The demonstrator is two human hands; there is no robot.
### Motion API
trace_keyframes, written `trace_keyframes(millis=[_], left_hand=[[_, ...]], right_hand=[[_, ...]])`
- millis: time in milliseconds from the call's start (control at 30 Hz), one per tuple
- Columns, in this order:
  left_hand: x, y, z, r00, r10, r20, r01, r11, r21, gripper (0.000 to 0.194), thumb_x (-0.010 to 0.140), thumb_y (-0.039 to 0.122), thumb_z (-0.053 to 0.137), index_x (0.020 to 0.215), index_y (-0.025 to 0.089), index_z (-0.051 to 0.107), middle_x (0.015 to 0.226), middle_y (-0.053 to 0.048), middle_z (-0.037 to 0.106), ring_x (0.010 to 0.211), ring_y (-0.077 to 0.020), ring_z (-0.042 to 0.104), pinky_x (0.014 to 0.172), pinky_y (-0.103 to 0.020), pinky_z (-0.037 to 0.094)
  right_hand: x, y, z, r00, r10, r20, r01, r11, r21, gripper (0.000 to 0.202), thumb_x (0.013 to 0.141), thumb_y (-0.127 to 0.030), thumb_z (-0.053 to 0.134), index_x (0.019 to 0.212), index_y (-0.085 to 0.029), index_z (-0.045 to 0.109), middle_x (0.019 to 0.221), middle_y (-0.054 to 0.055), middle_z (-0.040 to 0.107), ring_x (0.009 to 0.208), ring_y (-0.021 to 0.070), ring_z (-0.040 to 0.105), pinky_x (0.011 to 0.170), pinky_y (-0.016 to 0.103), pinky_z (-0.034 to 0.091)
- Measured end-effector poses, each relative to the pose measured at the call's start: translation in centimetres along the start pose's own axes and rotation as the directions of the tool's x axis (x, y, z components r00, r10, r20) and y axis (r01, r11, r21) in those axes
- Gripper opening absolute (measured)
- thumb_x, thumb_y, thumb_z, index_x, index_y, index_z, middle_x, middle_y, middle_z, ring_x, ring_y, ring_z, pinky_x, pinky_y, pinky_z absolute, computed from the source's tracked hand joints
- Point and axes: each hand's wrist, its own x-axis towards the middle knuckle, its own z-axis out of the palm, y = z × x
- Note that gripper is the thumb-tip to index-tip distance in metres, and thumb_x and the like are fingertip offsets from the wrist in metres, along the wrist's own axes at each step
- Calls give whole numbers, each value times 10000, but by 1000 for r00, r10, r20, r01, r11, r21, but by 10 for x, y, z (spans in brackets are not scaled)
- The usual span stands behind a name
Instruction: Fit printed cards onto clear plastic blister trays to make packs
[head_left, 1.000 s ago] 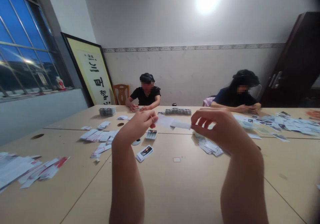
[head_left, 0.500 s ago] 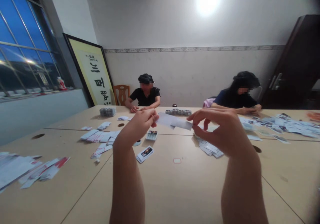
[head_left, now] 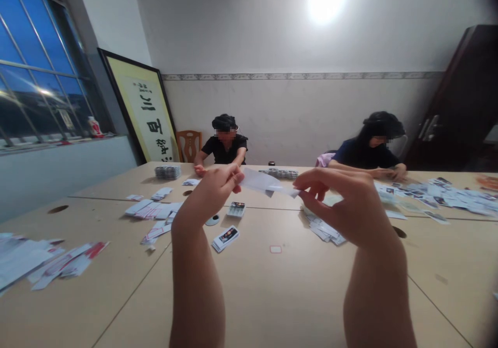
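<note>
A thin, whitish translucent sleeve [head_left: 262,181] stretches between my two hands above the table [head_left: 280,296]. My left hand [head_left: 218,190] pinches its left end, with the fingers closed. At the right end, the thumb and forefinger of my right hand [head_left: 338,197] grip its corner. Below the sleeve lie a small stack of cards with a dark picture on top [head_left: 226,238] and a small box [head_left: 236,209]. A pile of white slips [head_left: 324,231] is partly hidden behind my right hand.
White and red papers [head_left: 155,210] and larger sheets [head_left: 23,260] lie at the left. Loose cards [head_left: 447,195] spread at the right. Across the table sit two people [head_left: 225,148] [head_left: 369,153]. Stacks of round items [head_left: 168,172] stand near the far edge.
My left hand has moved slightly left, and the sleeve now looks more bent and tilted. The person across on the left has shifted an arm.
</note>
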Motion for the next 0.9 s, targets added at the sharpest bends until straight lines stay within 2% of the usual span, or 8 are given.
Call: trace_keyframes(millis=[200, 367, 467, 533, 600, 700, 800, 900], left_hand=[[0, -5, 0, 997, -11, -70, 12, 1000, 21, 286, 991, 393, 446, 815, 196, 553, 739, -19, 677, 695, -173, 585, 675, -282, 392], [0, -11, -5, 987, -97, -126, 108, 991, 81, 289, 989, 369, 427, 785, 199, 541, 748, -25, 715, 673, -185, 566, 699, -309, 372], [-2, -13, -10, 981, -127, -145, 140, 986, 85, 297, 976, 377, 443, 765, 198, 549, 750, -27, 716, 657, -183, 545, 691, -310, 374], [-3, -15, -10, 984, -106, -143, 117, 990, 73, 296, 970, 397, 451, 780, 199, 563, 743, -27, 711, 689, -192, 561, 694, -306, 377], [-3, -15, -9, 993, -65, -100, 71, 996, 52, 310, 971, 427, 449, 806, 198, 577, 746, -23, 700, 729, -198, 583, 704, -302, 379], [-3, -8, -5, 997, 33, 68, -32, 999, -14, 337, 975, 449, 439, 819, 194, 594, 791, -25, 683, 763, -189, 604, 724, -297, 392], [-3, 3, 1, 978, 94, 184, -89, 996, -32, 344, 966, 449, 459, 771, 197, 591, 749, -9, 631, 698, -168, 566, 710, -295, 384], [-2, 12, 6, 981, 94, 171, -99, 995, 21, 341, 953, 456, 493, 755, 202, 604, 673, 18, 565, 632, -151, 510, 713, -301, 362]], right_hand=[[-2, -1, -1, 1000, 12, 22, -12, 1000, -4, 92, 891, -166, 648, 925, -224, 711, 788, 6, 751, 589, 102, 670, 569, 218, 565], [-5, -3, -7, 999, 30, -25, -29, 1000, 11, 108, 888, -135, 646, 901, -230, 697, 770, -7, 736, 610, 96, 657, 585, 216, 559], [-6, -2, -7, 994, 104, -21, -103, 995, 8, 38, 891, -203, 682, 908, -237, 677, 800, -6, 729, 608, 102, 660, 574, 227, 563], [-5, 1, -4, 983, 181, -5, -181, 983, 12, 104, 874, -248, 709, 960, -237, 652, 897, 13, 731, 633, 118, 683, 556, 235, 582], [-3, 5, 2, 975, 221, -9, -221, 975, 25, 258, 849, -244, 724, 1088, -246, 626, 1170, 70, 687, 799, 169, 732, 592, 260, 627], [2, 13, 16, 974, 215, -70, -212, 976, 53, 515, 848, -231, 720, 1326, -304, 542, 1588, 115, 346, 1169, 290, 670, 820, 397, 672], [6, 17, 31, 969, 241, -49, -230, 958, 173, 685, 850, -292, 745, 1452, -355, 426, 1676, 95, 149, 1303, 337, 587, 980, 476, 622], [9, 16, 39, 960, 261, 106, -281, 895, 347, 796, 809, -258, 772, 1485, -349, 361, 1663, 104, 209, 1149, 260, 684, 905, 388, 659]])
